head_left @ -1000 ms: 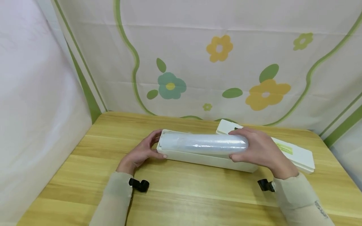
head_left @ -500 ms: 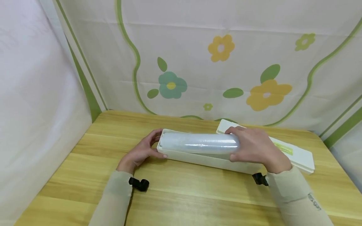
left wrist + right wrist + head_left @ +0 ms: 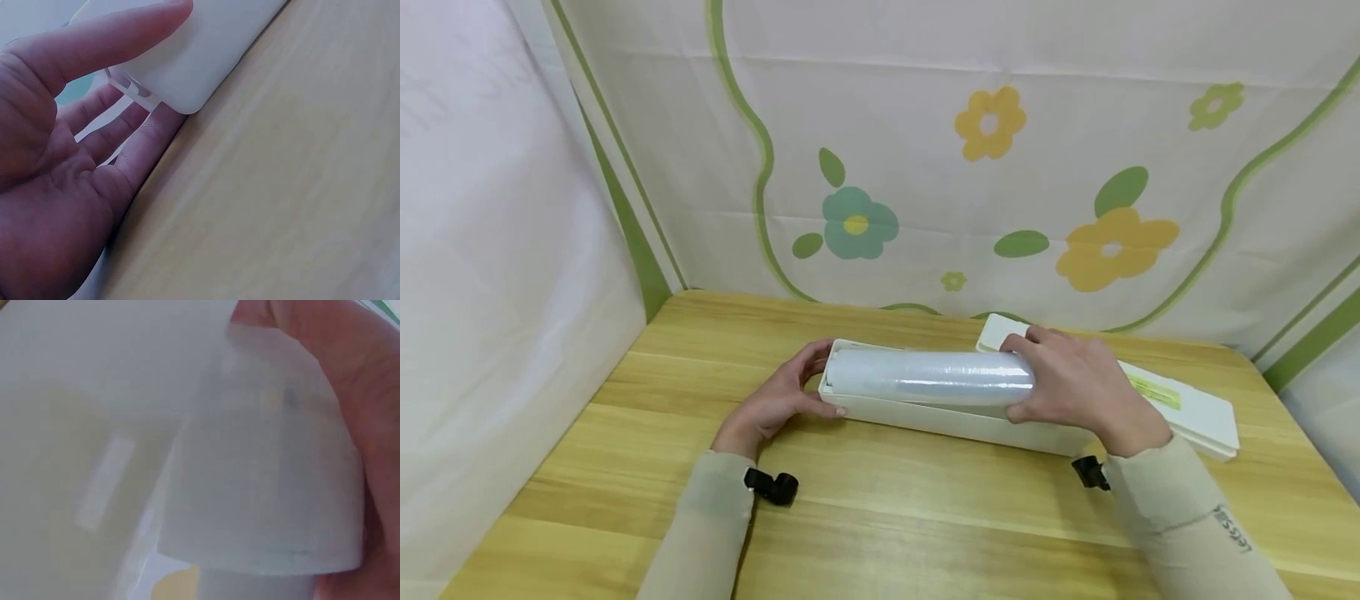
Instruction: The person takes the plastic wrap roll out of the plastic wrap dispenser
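Observation:
A roll of clear plastic wrap lies along a long white box, its left end down inside and its right end raised above the rim. Around that raised end my right hand grips the roll; the right wrist view shows the roll's end beside the palm. My left hand holds the box's left end, thumb on the near side and fingers at the far side. In the left wrist view, the thumb lies across the white box wall.
Behind my right hand lies a white lid with a yellow-green label, slanting across the wooden table. A flower-printed curtain hangs at the table's back edge. Black wrist mounts sit on both sleeves.
My right hand has shifted slightly left along the roll, covering more of its raised end. The left hand and the box stay in place.

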Demonstrator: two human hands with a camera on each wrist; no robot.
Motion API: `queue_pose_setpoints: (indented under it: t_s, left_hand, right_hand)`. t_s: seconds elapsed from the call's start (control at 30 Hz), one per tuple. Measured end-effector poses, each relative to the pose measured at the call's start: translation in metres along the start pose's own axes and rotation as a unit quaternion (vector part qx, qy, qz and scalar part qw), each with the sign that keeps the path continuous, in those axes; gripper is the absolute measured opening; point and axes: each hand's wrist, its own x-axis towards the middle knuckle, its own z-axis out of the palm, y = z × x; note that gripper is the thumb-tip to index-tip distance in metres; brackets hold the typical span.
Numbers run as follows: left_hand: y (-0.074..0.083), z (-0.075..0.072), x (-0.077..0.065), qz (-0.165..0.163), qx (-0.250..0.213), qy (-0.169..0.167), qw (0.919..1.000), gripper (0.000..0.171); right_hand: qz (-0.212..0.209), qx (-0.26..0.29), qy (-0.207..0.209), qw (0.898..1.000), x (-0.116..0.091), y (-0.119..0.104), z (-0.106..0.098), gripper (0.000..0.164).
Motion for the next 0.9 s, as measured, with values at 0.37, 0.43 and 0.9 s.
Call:
queue_pose_setpoints:
  t_s: [0.37,0.43,0.9]
  left_hand:
    - [-0.003,0.0004,0.0018,-0.001,-0.002,0.0,1.0,0.109]
    - [-0.0027,0.0003,0.0017,-0.002,-0.002,-0.001,1.0,0.109]
    - [0.0,-0.0025,-0.0008,0.005,-0.01,-0.004,0.9999,0.109]
  right_hand:
    - [-0.03,-0.003,0.014,0.999,-0.0029,-0.0041,-0.0055,0.053]
    - [-0.038,-0.009,0.02,0.999,-0.003,-0.0048,-0.0061,0.056]
    - [-0.118,-0.006,0.076,0.99,-0.007,0.0049,0.0014,0.095]
